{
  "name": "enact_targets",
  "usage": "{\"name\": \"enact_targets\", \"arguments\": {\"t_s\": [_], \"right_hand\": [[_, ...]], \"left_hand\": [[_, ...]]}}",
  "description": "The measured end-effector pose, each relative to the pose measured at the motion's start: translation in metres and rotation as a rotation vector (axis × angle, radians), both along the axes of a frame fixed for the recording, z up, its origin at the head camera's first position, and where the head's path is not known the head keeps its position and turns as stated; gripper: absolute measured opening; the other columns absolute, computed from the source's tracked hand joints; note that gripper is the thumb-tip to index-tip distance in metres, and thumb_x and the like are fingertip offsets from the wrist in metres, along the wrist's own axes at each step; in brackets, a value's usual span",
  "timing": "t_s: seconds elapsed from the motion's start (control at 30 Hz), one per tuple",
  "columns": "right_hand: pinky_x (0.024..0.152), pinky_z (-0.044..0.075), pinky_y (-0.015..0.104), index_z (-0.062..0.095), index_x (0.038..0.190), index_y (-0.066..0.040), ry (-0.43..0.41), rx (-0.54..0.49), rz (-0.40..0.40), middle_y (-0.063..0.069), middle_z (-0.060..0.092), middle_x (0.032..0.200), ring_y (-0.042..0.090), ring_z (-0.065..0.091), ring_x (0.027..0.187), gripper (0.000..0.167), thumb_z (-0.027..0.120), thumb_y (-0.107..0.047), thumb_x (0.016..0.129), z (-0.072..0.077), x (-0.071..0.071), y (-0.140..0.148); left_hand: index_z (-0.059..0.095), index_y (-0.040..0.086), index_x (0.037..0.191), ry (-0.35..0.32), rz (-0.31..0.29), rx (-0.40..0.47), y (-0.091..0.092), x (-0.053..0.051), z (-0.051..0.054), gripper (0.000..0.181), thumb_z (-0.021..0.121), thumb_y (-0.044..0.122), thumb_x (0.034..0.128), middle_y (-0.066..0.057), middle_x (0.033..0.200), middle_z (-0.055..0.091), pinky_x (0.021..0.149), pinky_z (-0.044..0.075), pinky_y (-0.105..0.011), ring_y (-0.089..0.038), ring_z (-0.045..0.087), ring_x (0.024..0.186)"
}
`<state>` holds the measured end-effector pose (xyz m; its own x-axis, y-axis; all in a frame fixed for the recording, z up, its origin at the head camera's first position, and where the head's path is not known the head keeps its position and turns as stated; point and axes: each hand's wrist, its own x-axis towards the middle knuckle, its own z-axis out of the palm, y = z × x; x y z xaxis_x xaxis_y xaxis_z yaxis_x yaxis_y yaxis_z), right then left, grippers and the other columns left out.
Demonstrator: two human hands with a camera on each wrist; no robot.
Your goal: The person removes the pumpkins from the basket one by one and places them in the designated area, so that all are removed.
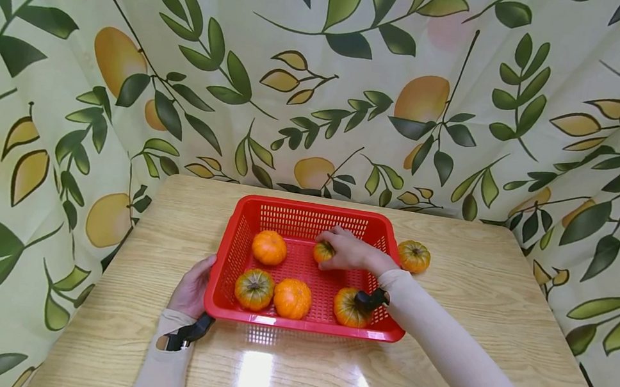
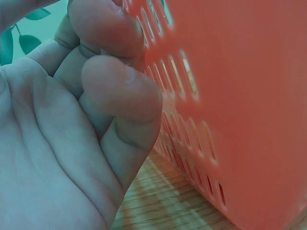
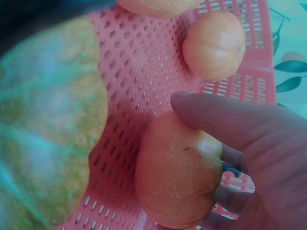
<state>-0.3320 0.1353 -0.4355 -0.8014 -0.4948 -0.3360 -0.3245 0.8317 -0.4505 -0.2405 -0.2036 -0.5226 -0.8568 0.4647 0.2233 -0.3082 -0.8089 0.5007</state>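
Note:
My right hand (image 1: pixel 345 251) reaches into the red plastic basket (image 1: pixel 294 324) and grips a small orange-green pumpkin (image 1: pixel 323 252) by its sides. The right wrist view shows the thumb on this held pumpkin (image 3: pixel 175 167), with the other fingers partly hidden behind it. At the basket's left side is my left hand (image 1: pixel 191 287). Its fingers (image 2: pixel 122 88) are loosely bent against the slotted outer wall (image 2: pixel 230 96). Also inside the basket are an orange pumpkin (image 1: pixel 269 248) at the back left, a greenish one (image 1: pixel 254 289), another orange one (image 1: pixel 292 298), and a green-striped one (image 1: pixel 353 307) below my right wrist.
One more orange-green pumpkin (image 1: pixel 414 256) lies on the wooden table (image 1: pixel 483 292), just outside the basket's right wall. A leaf-and-fruit patterned cloth (image 1: pixel 322 92) hangs behind the table and along both sides.

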Motion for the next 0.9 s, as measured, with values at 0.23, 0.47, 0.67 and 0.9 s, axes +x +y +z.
{"name": "enact_targets", "arguments": {"t_s": [0.23, 0.47, 0.67, 0.9], "right_hand": [[0.113, 0.045, 0.051, 0.055, 0.142, -0.016, 0.014, -0.008, 0.016, 0.015, 0.045, 0.143, 0.032, 0.045, 0.129, 0.058, 0.077, -0.028, 0.09, 0.0, 0.001, 0.001], [0.113, 0.045, 0.051, 0.055, 0.143, -0.017, 0.012, -0.023, 0.02, 0.015, 0.043, 0.146, 0.032, 0.044, 0.131, 0.058, 0.076, -0.029, 0.091, 0.004, 0.004, 0.002], [0.112, 0.046, 0.053, 0.054, 0.143, -0.017, 0.018, -0.042, 0.024, 0.015, 0.043, 0.146, 0.032, 0.044, 0.131, 0.057, 0.076, -0.029, 0.091, 0.011, 0.006, 0.005], [0.109, 0.047, 0.05, 0.053, 0.144, -0.015, 0.048, -0.08, 0.044, 0.014, 0.044, 0.144, 0.03, 0.046, 0.127, 0.06, 0.076, -0.03, 0.091, 0.022, 0.008, 0.011]], "left_hand": [[0.069, 0.005, 0.12, -0.033, 0.007, -0.012, 0.0, 0.001, 0.001, 0.046, 0.025, 0.016, 0.1113, -0.007, 0.114, 0.076, 0.092, 0.06, -0.028, -0.017, 0.073, 0.105], [0.069, 0.005, 0.119, -0.046, 0.023, -0.021, 0.0, 0.001, 0.001, 0.044, 0.027, 0.015, 0.111, -0.006, 0.112, 0.077, 0.09, 0.06, -0.027, -0.016, 0.073, 0.103], [0.069, 0.007, 0.119, -0.058, 0.027, -0.024, -0.001, 0.002, 0.0, 0.044, 0.027, 0.015, 0.1108, -0.005, 0.113, 0.076, 0.091, 0.06, -0.027, -0.016, 0.073, 0.104], [0.069, 0.007, 0.12, -0.061, 0.033, -0.028, -0.002, 0.003, -0.001, 0.044, 0.027, 0.016, 0.111, -0.004, 0.114, 0.076, 0.091, 0.06, -0.027, -0.016, 0.073, 0.104]]}}
